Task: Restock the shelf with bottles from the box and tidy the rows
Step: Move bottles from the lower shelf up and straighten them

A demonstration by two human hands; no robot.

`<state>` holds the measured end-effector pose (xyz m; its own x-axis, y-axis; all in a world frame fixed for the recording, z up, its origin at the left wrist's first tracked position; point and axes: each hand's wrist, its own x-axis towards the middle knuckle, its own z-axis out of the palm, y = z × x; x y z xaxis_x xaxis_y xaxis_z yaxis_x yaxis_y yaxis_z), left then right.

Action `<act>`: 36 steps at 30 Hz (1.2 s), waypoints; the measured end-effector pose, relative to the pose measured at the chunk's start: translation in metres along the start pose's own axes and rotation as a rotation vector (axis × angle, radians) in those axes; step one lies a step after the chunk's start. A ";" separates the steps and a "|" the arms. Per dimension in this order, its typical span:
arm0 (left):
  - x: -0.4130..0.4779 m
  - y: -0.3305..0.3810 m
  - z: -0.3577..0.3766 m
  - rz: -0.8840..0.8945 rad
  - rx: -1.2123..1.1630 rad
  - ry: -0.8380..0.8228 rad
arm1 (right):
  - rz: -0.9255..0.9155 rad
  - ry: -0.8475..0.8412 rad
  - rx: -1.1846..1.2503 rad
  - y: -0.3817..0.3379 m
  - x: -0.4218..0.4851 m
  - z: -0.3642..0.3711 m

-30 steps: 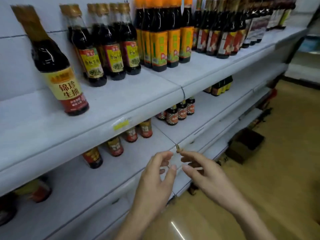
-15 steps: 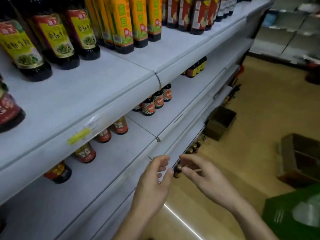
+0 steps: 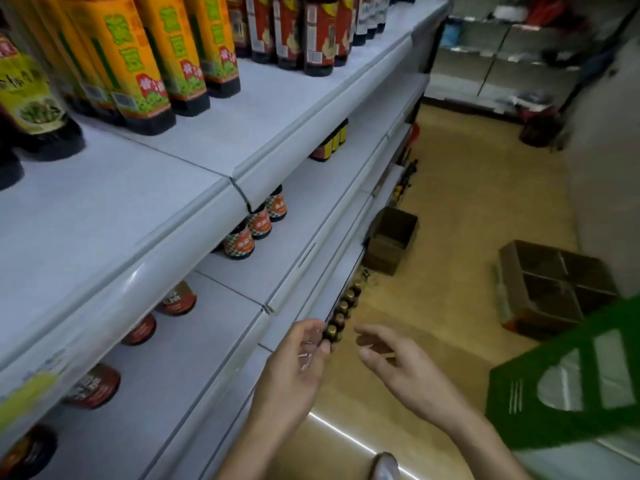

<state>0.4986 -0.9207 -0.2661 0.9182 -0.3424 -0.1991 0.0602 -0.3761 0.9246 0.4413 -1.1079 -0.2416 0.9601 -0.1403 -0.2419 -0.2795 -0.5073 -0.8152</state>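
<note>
Left hand [image 3: 298, 362] low against the front edge of the lowest visible shelf [image 3: 346, 265], fingers loosely curled, thumb and forefinger tips drawn close by the nearest cap in a row of gold-capped bottles [image 3: 343, 310]; touching that cap or merely in front of it, impossible to tell. Right hand [image 3: 405, 372] just right of the left and apart from it, over the floor [image 3: 450, 202], fingers relaxed and slightly bent, gripping nothing visible. Gold-capped bottles showing only their caps from under that shelf's front edge, lined away toward a small open cardboard box [image 3: 391, 237] on the floor at the shelving's foot. Well apart to the right, also on the floor, a larger divided box [image 3: 554, 282], compartments dark, contents not discernible. Green carton [image 3: 571, 386] blurred at the lower right of the view. On the top shelf [image 3: 263, 126], orange-labelled bottles [image 3: 145, 64] upright in rows set back from the front edge, dark red-labelled bottles [image 3: 311, 36] beyond them, one green-and-yellow-labelled bottle [image 3: 31, 98] at the left. On the second shelf [image 3: 311, 202], three checker-labelled bottles [image 3: 258, 225] in a line under the top shelf's lip, round red-labelled bottles [image 3: 176, 299] further left, yellow-labelled bottles [image 3: 332, 143] further along. Yellow tag [image 3: 27, 393] on the top shelf's front rail, far left.
</note>
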 end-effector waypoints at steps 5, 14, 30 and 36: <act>0.029 0.001 0.020 -0.036 0.011 0.037 | -0.006 -0.062 0.019 0.024 0.035 -0.018; 0.096 0.014 0.098 -0.214 -0.019 0.239 | -0.119 -0.326 -0.080 0.086 0.140 -0.087; 0.178 0.000 0.198 -0.426 -0.169 0.333 | -0.048 -0.588 -0.095 0.170 0.233 -0.112; 0.210 -0.058 0.206 -0.470 -0.175 0.277 | 0.126 -0.543 -0.052 0.225 0.251 -0.074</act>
<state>0.6071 -1.1484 -0.4284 0.8439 0.0744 -0.5314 0.5293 -0.2774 0.8018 0.6198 -1.3196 -0.4467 0.7731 0.2490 -0.5834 -0.3776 -0.5583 -0.7387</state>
